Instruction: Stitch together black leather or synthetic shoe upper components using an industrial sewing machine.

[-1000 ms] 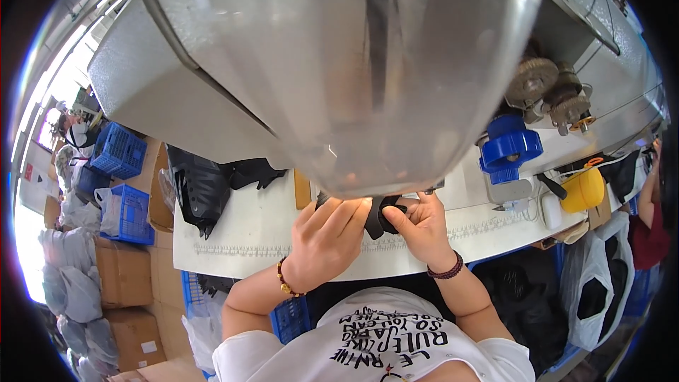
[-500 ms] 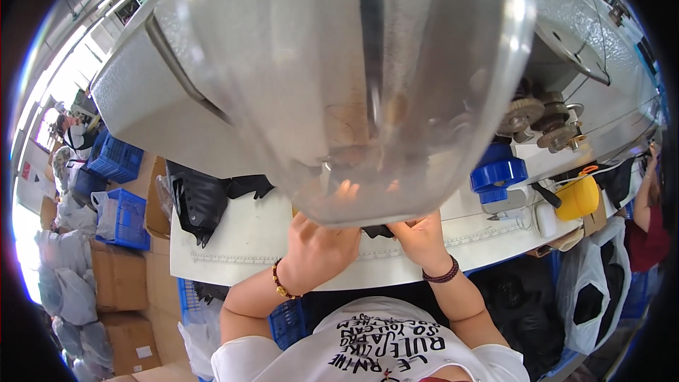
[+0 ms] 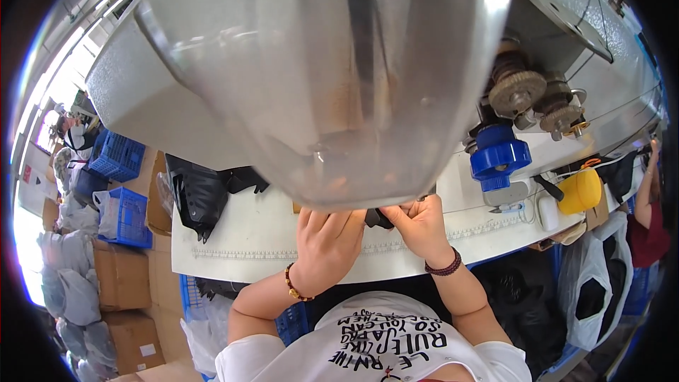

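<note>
A small black piece of material [image 3: 380, 219] lies between my hands at the lower edge of a cloudy clear guard [image 3: 339, 120] on a sewing machine. My right hand [image 3: 421, 232] pinches its right side between thumb and fingers. Close against its left side, my left hand [image 3: 327, 242] is closed on the piece, fingers bent forward and together. The guard blurs or hides my left fingertips and the far part of the piece. The needle area cannot be made out.
Black moulded-looking pieces [image 3: 198, 194] lie left on the white table [image 3: 254, 240], which has a ruler strip along its front. Tension dials [image 3: 520, 92] and a blue knob [image 3: 500, 159] sit right, before a yellow container [image 3: 580, 191]. Blue crates [image 3: 129, 216] and cartons [image 3: 122, 276] stand left.
My view has shifted slightly, so the guard and dials appear displaced. Both hands stay at the black piece; the left fingers show more of their length below the guard.
</note>
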Tool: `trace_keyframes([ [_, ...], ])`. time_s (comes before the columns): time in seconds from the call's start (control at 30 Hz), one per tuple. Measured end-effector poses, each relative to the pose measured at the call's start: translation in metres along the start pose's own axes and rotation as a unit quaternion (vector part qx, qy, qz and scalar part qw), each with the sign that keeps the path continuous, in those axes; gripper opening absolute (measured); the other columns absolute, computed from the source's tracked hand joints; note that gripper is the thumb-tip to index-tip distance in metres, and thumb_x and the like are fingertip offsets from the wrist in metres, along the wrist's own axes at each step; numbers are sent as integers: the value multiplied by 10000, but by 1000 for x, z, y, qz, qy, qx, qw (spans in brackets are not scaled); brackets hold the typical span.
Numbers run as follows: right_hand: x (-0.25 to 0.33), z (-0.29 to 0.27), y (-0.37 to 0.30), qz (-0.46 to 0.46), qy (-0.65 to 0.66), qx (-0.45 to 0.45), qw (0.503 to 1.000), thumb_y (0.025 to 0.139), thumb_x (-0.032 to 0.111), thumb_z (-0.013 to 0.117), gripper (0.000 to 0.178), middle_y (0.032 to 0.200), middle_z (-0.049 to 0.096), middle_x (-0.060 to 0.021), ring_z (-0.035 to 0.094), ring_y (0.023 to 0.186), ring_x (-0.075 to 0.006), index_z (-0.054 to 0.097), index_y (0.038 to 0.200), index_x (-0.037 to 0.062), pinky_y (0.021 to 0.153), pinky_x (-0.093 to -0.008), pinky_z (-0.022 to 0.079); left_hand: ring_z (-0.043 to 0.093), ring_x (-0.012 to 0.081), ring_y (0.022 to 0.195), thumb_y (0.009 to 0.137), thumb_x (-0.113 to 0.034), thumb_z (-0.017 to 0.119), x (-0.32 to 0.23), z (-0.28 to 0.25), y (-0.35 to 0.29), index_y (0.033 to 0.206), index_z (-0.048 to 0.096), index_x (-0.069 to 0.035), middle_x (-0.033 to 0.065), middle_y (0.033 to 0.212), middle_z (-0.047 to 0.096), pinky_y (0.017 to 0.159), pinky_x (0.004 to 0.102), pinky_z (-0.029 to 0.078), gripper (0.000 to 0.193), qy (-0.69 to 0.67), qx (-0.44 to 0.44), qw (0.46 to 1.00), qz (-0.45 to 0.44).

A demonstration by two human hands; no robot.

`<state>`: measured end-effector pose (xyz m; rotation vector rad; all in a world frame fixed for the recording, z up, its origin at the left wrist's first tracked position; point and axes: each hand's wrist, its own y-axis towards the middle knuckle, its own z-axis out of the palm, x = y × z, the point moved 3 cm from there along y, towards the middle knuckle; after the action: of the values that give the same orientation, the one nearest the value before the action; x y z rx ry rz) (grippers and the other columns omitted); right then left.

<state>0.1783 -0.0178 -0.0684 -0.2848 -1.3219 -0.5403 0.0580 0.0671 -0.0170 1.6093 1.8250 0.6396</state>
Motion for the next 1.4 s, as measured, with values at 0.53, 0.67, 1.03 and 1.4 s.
trace_keyframes([
  [0.53,2,1,0,-40,53,-12,998,864,13,594,133,805,604,-20,536,613,-12,520,973,35,484,-150,405,608,250,937,618,-27,677,-4,-6,2,874,628,1,98,872,617,855,420,425,262,54,29,998,3],
  [0.67,0,0,-1,-23,44,-2,999,859,2,597,139,814,586,-5,538,623,-14,516,966,40,486,-152,414,620,241,948,619,-30,676,-4,-8,3,867,627,-10,95,881,622,850,418,429,254,56,48,997,3],
  [1.03,-1,0,4,-59,49,-41,996,849,15,622,201,883,612,-11,568,659,-32,531,1027,32,482,-164,442,621,234,956,614,-27,671,-4,-5,9,825,624,-18,106,934,626,825,404,453,216,68,24,997,7],
  [1.4,2,-4,11,-99,-42,-50,993,857,83,633,224,755,577,15,516,600,-31,548,1057,31,491,-187,443,632,205,834,593,-34,676,2,-4,18,779,616,-13,89,891,617,612,310,479,196,62,8,998,11],
])
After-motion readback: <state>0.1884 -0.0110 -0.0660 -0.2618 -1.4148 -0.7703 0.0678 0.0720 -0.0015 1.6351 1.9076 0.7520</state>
